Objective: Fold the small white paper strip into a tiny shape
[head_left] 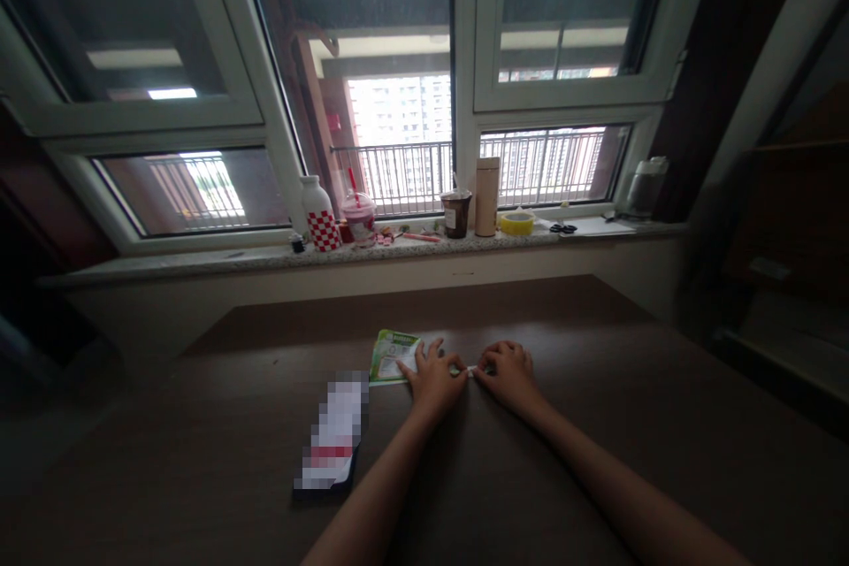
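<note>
My left hand (434, 378) and my right hand (508, 373) are close together over the middle of the dark table (563, 327). Between their fingertips is a small whitish strip (471, 371), and both hands pinch it, one at each end. Small greenish bits show beside the pinching fingers, too small to name. A green and white packet (391, 357) lies flat just left of my left hand, whose outer fingers spread over its right edge.
A phone (332, 433), its screen blurred, lies left of my left forearm. On the windowsill (258, 261) stand a checkered bottle (323, 217), a pink drink (359, 219), a dark cup (456, 214), a tan flask (486, 197), yellow tape (516, 223) and scissors (563, 228).
</note>
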A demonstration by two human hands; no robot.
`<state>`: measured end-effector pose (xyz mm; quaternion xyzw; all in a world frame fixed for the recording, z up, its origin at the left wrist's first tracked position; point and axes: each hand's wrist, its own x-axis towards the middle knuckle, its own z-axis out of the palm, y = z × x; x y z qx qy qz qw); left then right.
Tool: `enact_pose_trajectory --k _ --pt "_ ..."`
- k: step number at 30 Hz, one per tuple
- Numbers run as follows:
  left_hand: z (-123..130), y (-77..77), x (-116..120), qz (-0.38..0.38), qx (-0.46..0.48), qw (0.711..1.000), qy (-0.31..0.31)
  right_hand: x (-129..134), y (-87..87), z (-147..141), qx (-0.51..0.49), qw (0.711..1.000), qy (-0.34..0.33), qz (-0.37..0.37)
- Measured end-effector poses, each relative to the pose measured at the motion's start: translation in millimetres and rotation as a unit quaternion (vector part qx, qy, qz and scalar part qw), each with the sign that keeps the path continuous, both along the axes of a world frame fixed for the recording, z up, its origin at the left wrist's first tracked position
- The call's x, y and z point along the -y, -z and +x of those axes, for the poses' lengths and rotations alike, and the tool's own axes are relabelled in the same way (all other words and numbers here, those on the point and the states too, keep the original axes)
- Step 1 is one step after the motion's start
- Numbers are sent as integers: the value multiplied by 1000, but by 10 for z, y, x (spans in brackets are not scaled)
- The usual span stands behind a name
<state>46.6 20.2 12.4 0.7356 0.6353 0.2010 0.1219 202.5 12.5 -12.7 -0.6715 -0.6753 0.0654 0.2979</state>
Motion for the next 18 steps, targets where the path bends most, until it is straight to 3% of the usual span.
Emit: enact_pose_trajectory --k 18 --pt "-10 40 -30 6 -8 1000 15 13 1 17 -7 1000 -3 -9"
